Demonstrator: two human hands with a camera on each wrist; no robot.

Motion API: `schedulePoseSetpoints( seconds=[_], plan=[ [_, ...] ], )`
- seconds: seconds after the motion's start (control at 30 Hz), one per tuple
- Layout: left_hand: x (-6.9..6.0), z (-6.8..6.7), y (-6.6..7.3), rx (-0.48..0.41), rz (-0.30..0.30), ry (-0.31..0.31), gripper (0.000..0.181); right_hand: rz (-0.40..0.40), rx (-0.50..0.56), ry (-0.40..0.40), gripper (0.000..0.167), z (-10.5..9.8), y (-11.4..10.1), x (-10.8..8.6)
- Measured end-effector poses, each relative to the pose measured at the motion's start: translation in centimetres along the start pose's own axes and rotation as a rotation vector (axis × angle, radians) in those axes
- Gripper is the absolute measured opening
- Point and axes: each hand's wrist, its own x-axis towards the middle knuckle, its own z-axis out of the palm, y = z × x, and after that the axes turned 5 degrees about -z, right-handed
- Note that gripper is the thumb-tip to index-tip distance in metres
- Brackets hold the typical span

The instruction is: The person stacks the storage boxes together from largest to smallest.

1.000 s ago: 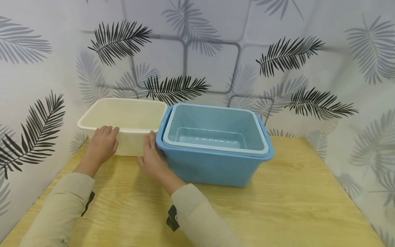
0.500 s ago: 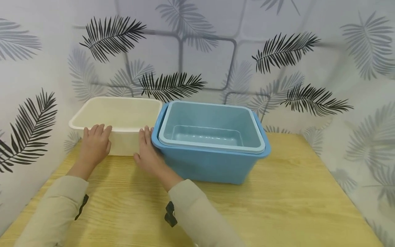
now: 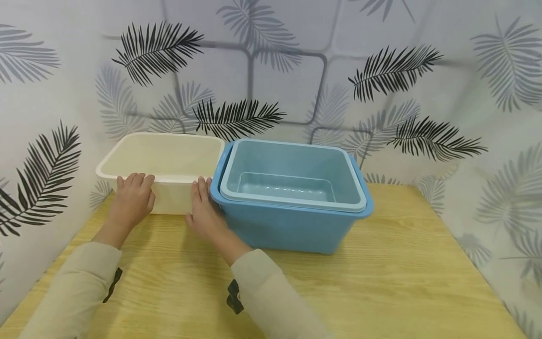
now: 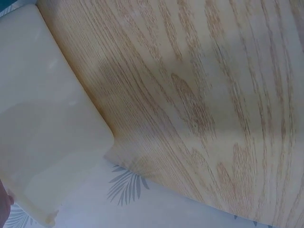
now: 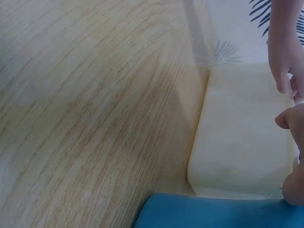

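Note:
A cream plastic bin [image 3: 171, 195] with a white rim sits at the left, mouth up. My left hand [image 3: 132, 197] grips its front rim, fingers bent over the edge; the fingertips are hidden inside. My right hand [image 3: 205, 212] touches the front wall near the right corner, fingers fairly straight and pointing up at the rim. Its thumb [image 5: 287, 118] stands out to the side in the right wrist view. Against the cream bin's right side is a blue bin [image 3: 288, 230], with a lighter blue bin [image 3: 292, 162] nested inside it.
All the bins stand on a wood-grain table [image 3: 394, 278]. Behind and at both sides hangs a pale wall covering [image 3: 288, 89] with a feather pattern. The blue bin's rim closely borders my right hand.
The head view has shifted slightly. Both hands keep their places on the cream bin, and the bins show no clear movement.

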Motion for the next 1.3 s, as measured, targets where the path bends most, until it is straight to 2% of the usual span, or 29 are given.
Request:
schedulePoseSetpoints(
  seconds=[0.23, 0.4, 0.57, 0.73, 0.9, 1.0, 1.17, 1.3],
  plan=[
    [-0.3, 0.1, -0.1, -0.019, 0.043, 0.127, 0.026, -0.016, -0.055, 0.006, 0.068, -0.3, -0.2, -0.4],
    [-0.5, 0.0, -0.1, -0.014, 0.066, 0.17, 0.025, -0.036, -0.122, 0.016, 0.067, -0.1, -0.2, -0.6],
    [-0.7, -0.2, -0.3, -0.011, 0.069, 0.173, 0.025, -0.063, -0.196, 0.059, 0.065, -0.1, -0.3, -0.8],
    [-1.1, -0.5, -0.2, -0.016, 0.06, 0.168, 0.025, -0.09, -0.315, 0.086, 0.062, -0.2, -0.3, -1.3],
    [-1.5, -0.7, -0.4, 0.008, 0.092, 0.215, 0.028, -0.118, -0.393, 0.127, 0.062, 0.1, -0.3, -1.5],
    [-1.6, -0.7, -0.7, 0.018, 0.099, 0.229, 0.031, -0.102, -0.403, 0.138, 0.063, 0.1, -0.4, -1.3],
    [-1.7, -0.8, -1.4, -0.004, 0.042, 0.175, 0.034, -0.059, -0.398, 0.101, 0.063, 0.0, -0.6, -0.9],
    [-2.0, -1.1, -1.8, -0.026, 0.03, 0.146, 0.034, -0.066, -0.474, 0.131, 0.059, 0.1, -0.6, -0.8]
  ],
)
